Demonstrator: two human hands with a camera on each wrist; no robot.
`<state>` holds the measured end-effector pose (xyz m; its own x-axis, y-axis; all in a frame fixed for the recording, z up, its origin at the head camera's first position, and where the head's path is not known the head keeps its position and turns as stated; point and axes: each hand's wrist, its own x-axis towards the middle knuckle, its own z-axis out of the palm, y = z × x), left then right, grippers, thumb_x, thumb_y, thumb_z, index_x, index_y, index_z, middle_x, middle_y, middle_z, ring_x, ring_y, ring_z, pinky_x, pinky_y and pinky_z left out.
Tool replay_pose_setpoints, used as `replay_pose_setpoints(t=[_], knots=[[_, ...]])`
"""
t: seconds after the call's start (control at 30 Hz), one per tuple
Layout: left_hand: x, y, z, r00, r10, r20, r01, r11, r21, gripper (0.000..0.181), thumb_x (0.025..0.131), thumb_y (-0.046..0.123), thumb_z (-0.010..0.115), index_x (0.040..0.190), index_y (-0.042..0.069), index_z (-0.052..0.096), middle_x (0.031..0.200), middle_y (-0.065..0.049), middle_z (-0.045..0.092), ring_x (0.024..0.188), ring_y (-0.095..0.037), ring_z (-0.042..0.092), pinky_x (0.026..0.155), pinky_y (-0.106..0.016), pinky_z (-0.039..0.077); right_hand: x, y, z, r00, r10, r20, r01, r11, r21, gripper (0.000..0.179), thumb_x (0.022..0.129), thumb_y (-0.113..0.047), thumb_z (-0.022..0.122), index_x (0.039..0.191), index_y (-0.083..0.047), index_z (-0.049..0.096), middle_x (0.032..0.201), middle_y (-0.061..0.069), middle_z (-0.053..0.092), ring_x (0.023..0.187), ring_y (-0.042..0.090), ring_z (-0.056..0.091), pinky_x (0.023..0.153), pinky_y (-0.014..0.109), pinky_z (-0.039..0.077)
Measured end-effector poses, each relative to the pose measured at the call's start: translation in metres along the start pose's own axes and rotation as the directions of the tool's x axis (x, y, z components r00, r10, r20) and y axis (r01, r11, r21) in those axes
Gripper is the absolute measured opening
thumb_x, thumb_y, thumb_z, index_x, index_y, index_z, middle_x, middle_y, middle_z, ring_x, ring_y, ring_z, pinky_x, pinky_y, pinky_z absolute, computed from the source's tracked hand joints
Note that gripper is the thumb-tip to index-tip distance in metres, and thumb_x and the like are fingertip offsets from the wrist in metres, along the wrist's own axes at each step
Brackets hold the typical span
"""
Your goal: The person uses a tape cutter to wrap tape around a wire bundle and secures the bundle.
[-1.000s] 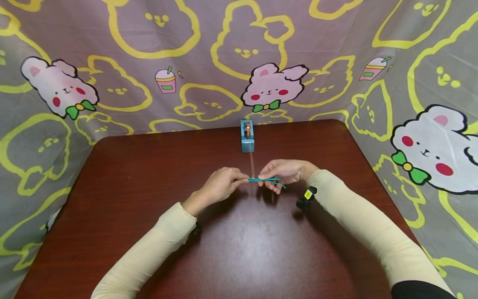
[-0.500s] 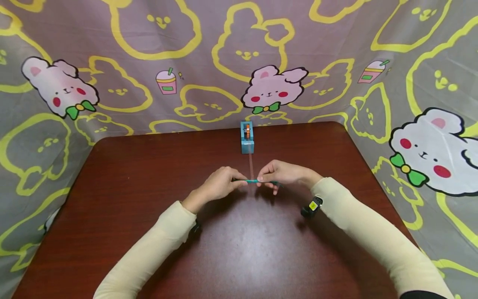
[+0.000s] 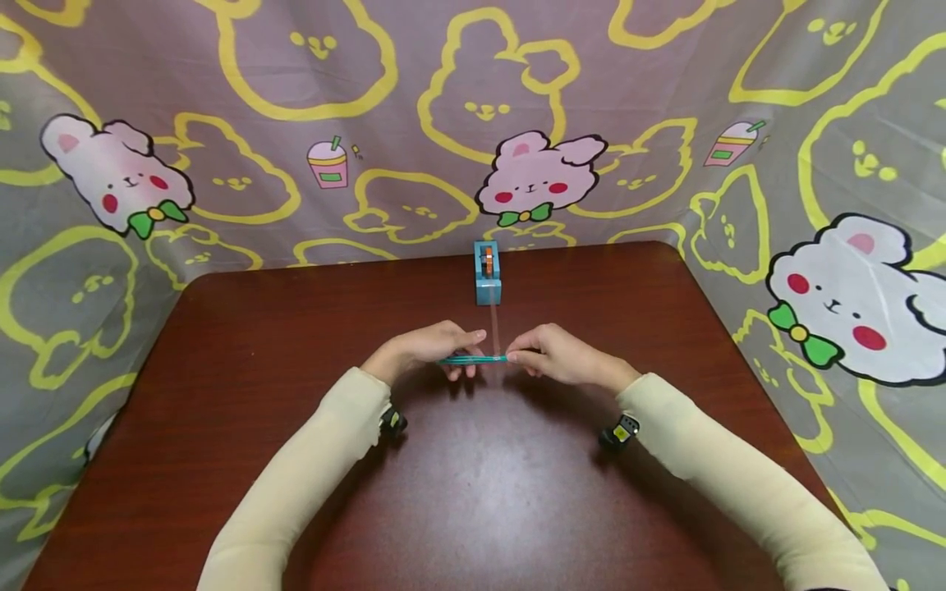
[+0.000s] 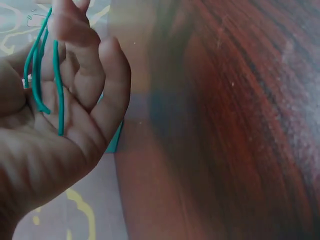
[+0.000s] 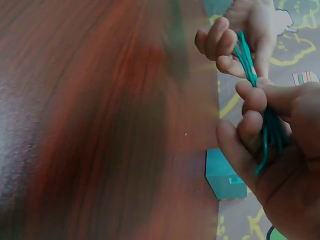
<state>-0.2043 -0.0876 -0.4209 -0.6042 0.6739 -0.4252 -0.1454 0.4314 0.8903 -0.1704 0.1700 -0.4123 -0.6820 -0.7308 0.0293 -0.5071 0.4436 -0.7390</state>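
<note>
A bundle of thin green wires (image 3: 473, 359) is held level above the table between both hands. My right hand (image 3: 554, 353) pinches its right part between thumb and forefinger; loose ends run into the palm in the right wrist view. My left hand (image 3: 432, 345) is around the other end, thumb raised off the bundle and fingers relaxed beneath it. In the left wrist view, separate wire ends (image 4: 60, 90) lie against that palm. A strip of clear tape (image 3: 494, 328) runs from the blue tape dispenser (image 3: 488, 291) to the bundle, near my right fingertips.
The dispenser, with its orange-cored roll, stands at the far edge of the dark brown wooden table (image 3: 296, 328). Patterned grey cloth (image 3: 414, 148) hangs behind the table and along both sides. A black wrist camera (image 3: 619, 431) sits below my right sleeve.
The wire bundle has shifted left, more of it now showing at my left hand. My left thumb has lifted from its pinch. My right fingertips have closed in on the taped spot.
</note>
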Motion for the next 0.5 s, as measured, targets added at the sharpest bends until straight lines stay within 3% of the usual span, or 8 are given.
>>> replay_pose_setpoints(t=[0.1,0.27,0.5], knots=[[0.003,-0.002,-0.001,0.997,-0.040,0.059,0.044,0.997,-0.060,0.056,0.109,0.038,0.042,0.107,-0.009,0.073,0.073,-0.008,0.064,0.056,-0.013,0.055,0.059,-0.028,0.053,-0.002,0.000,0.005,0.995,-0.086,-0.051,0.081,0.991,-0.104,0.015,0.101,-0.011,0.062,0.099,-0.004,0.075,0.062,-0.008,0.055,0.057,0.005,0.050,0.057,0.027,0.045],[0.005,-0.003,-0.004,0.992,-0.060,0.113,0.075,0.988,-0.134,0.049,0.110,0.030,0.042,0.110,-0.010,0.071,0.074,-0.007,0.064,0.056,-0.013,0.053,0.058,-0.028,0.051,-0.003,0.003,0.011,0.973,-0.208,-0.105,0.174,0.948,-0.267,0.012,0.100,-0.010,0.064,0.095,-0.006,0.074,0.067,-0.007,0.058,0.060,0.002,0.051,0.060,0.026,0.046],[0.004,-0.004,-0.007,0.988,-0.020,0.152,0.040,0.991,-0.131,0.042,0.109,0.020,0.045,0.114,-0.015,0.067,0.071,-0.005,0.060,0.056,-0.012,0.054,0.060,-0.029,0.051,-0.005,0.002,0.014,0.953,-0.269,-0.137,0.199,0.902,-0.384,0.006,0.097,-0.007,0.068,0.096,-0.008,0.074,0.072,-0.005,0.059,0.064,0.005,0.051,0.061,0.027,0.047]])
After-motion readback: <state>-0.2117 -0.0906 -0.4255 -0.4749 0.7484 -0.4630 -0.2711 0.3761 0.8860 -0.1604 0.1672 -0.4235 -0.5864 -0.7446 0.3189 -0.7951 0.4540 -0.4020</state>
